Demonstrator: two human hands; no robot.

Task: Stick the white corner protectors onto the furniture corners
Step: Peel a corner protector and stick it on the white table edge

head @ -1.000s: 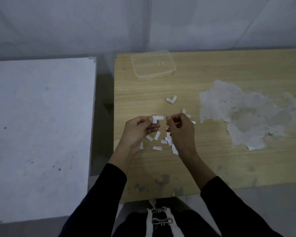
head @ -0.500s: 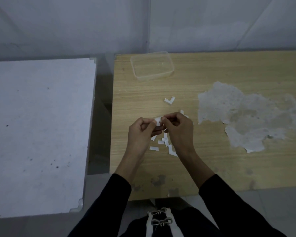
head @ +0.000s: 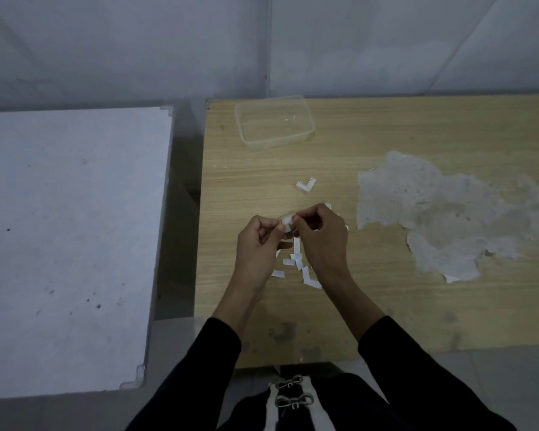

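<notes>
Looking down from the head view, the left hand (head: 257, 244) and the right hand (head: 321, 236) meet above the wooden table (head: 386, 306), and together they pinch one small white corner protector (head: 287, 221) between thumbs and fingertips; each grip is pressed shut on that piece, which is held up off the table top. It is mostly covered by the fingers, so which way its long axis runs cannot be told. A second corner protector (head: 306, 185) lies flat on the table beyond the hands, its two arms forming a V that opens away from the person, with its bend toward the hands. Just under and nearer than the hands lies a loose scatter of white paper strips (head: 296, 262), pointing many ways and partly overlapping, with one outlying strip (head: 278, 273) to the left. The table's left edge runs close by the left hand, and a dark gap separates it from a white table (head: 69, 244) on the left, whose top is bare but speckled. To the right of the hands a large pale patch (head: 448, 213) of worn, peeled surface spreads over the wood; the near edge of the table is scuffed. At the far left corner of the wooden table stands a clear plastic container (head: 274, 119), lidless, its long side across the view, holding only a tiny white fleck or two. Black sleeves (head: 417, 368) cover both forearms.
</notes>
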